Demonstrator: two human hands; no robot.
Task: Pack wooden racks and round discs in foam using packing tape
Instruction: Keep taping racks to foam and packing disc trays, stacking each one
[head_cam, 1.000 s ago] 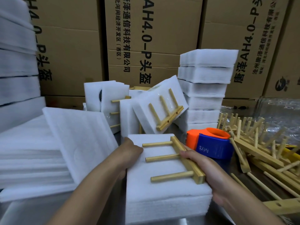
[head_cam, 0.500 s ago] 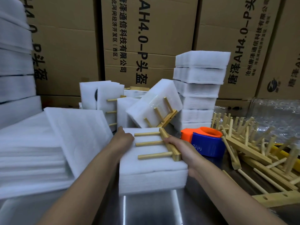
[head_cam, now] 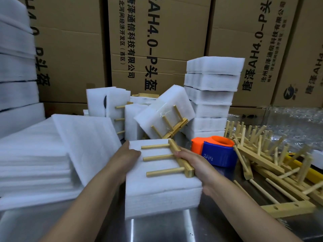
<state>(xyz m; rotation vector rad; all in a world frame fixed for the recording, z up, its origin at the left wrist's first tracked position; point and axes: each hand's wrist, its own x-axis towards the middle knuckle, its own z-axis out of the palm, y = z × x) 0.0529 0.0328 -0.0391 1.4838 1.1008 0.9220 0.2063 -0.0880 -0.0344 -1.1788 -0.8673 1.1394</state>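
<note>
A white foam block point(head_cam: 162, 187) lies on the metal table in front of me. On top of it lies a wooden rack point(head_cam: 181, 159); its bar runs along the block's right edge and its three dowels point left. My left hand point(head_cam: 128, 155) grips the block's left edge with the thumb on top. My right hand point(head_cam: 197, 165) holds the rack's bar against the block's right side; its fingers underneath are hidden. An orange and blue tape dispenser point(head_cam: 216, 151) stands just right of the block. No round disc shows by my hands.
Loose wooden racks point(head_cam: 265, 154) are piled at the right. Foam sheets point(head_cam: 35, 163) are stacked at the left, one leaning on the stack. Taped foam bundles point(head_cam: 166, 110) and a tower of foam blocks point(head_cam: 212, 84) stand behind, with cardboard boxes point(head_cam: 157, 41) along the back.
The foam block with the rack on it has shifted a little away from me and to the left. Both hands have stayed on it.
</note>
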